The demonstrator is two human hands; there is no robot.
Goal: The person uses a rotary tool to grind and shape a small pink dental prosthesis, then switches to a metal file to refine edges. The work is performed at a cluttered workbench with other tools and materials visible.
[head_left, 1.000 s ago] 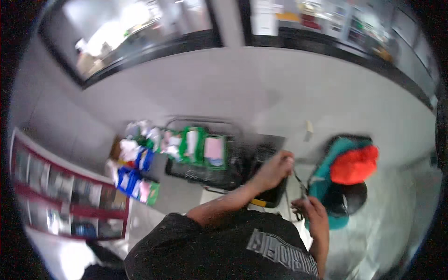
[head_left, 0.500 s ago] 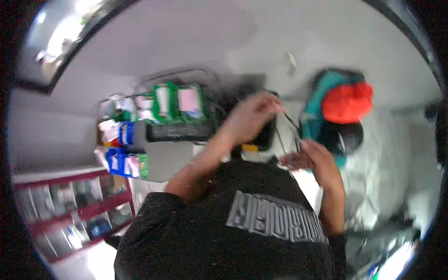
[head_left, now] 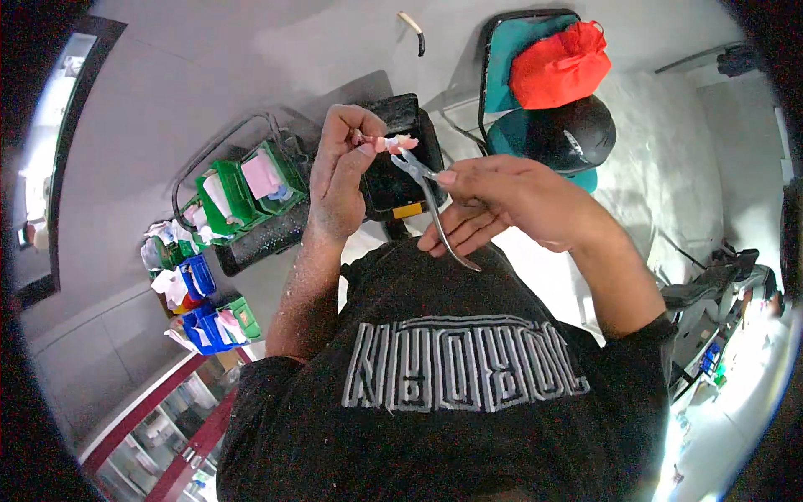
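My left hand (head_left: 339, 176) pinches a small pink and white piece (head_left: 396, 144) between thumb and fingertips; it looks somewhat like a partial denture, though it is too small to be certain. In my right hand (head_left: 523, 197) are metal pliers (head_left: 433, 205), thumb on one handle and fingers beside the other. One long curved handle slants down in front of my shirt. The jaws point up at the underside of the pink and white piece. Whether they grip it I cannot tell.
A black bin (head_left: 427, 142) stands below my hands. Green bins (head_left: 226, 197) and blue bins (head_left: 205, 326) hold papers at left. A red bag (head_left: 560, 67) and black helmet (head_left: 573, 134) rest on a teal chair (head_left: 499, 67). A maroon-framed cabinet (head_left: 180, 448) is lower left.
Blurred before, both hands now show sharply and higher in view, the left one further left. The pliers' jaws have come up to the pink and white piece. The whole view has shifted.
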